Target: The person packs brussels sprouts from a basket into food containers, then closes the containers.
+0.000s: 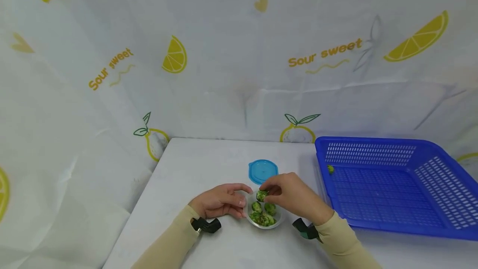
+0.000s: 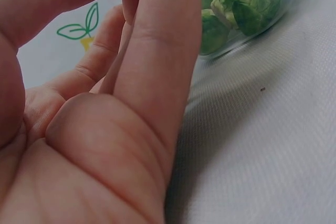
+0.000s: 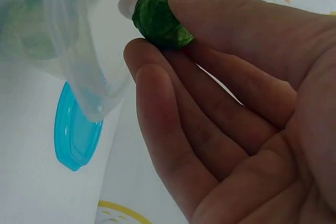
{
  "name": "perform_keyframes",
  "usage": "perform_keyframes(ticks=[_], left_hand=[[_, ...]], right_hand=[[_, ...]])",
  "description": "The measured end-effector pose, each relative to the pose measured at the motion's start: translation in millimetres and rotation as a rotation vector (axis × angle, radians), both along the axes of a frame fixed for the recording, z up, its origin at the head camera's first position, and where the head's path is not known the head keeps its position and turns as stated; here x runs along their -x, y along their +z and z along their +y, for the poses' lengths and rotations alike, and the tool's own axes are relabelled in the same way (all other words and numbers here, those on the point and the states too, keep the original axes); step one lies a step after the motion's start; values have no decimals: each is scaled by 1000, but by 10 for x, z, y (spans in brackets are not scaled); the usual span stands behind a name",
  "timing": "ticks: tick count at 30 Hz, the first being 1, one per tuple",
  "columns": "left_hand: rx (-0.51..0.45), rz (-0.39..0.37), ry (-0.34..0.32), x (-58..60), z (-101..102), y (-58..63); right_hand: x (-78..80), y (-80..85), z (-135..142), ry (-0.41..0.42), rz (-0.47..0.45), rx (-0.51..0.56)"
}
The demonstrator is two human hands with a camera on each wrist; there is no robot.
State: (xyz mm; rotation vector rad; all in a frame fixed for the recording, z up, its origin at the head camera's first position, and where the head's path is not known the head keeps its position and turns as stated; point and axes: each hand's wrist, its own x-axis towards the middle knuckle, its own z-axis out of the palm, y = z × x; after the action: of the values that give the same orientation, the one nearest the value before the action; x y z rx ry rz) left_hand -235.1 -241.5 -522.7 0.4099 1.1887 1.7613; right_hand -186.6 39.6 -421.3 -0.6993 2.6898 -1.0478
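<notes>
Between thumb and fingertips, the right hand [image 1: 298, 196] pinches one Brussels sprout [image 3: 160, 17] over the twelve o'clock part of a clear plastic tub [image 1: 264, 227], which holds more Brussels sprouts [image 1: 263, 219]. At the tub's nine o'clock, the left hand [image 1: 222, 200] rests against its side, fingers loosely spread and slightly bent. A blue lid [image 1: 263, 172] lies on the bench [image 1: 209, 165] at the tub's twelve o'clock. At three o'clock stands a blue basket [image 1: 373, 192], a small sprout [image 1: 330, 169] at its ten o'clock.
</notes>
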Motion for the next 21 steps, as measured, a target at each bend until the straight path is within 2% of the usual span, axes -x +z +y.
perform_keyframes(ticks=[9, 21], left_hand=[[16, -14, 5, -9, -7, 3], [15, 4, 6, -19, 13, -1]], right_hand=[[-17, -20, -53, 7, 24, -30], [-42, 0, -64, -6, 58, -73]])
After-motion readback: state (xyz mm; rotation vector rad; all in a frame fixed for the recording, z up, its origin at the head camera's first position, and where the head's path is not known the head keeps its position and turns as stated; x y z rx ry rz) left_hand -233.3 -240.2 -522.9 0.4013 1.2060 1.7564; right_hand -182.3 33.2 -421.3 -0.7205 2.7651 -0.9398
